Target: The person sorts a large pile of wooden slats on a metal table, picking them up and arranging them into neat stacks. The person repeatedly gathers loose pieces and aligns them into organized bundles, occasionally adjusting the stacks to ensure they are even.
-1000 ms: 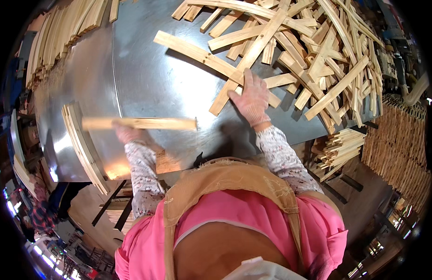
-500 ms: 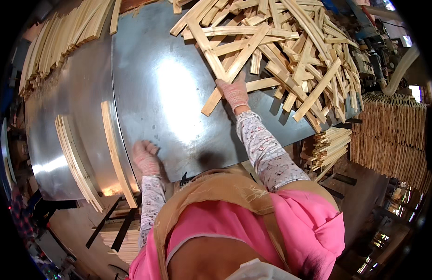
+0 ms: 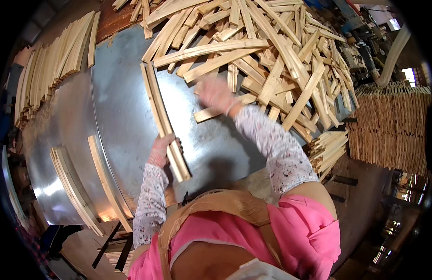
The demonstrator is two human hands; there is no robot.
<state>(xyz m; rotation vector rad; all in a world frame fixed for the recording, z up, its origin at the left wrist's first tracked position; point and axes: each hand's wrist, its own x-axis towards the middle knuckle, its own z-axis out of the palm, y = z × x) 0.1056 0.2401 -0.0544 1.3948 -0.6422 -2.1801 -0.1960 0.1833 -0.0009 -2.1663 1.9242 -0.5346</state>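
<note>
In the head view, your left forearm rises almost straight from the lower edge, and your left hand (image 3: pixel 161 151) is closed around the near part of a pair of wooden strips (image 3: pixel 160 112). The two strips lie side by side, slanting from upper left to lower right over the worktop (image 3: pixel 125 102), their far ends close to the loose pile of strips (image 3: pixel 272 79). Your right forearm slants up and leftward, reaching farther forward, with your right hand (image 3: pixel 216 95) at the pile's near edge; it is blurred, so whether its fingers are spread or gripping cannot be told. A single strip (image 3: pixel 109 182) lies left of your left hand.
</note>
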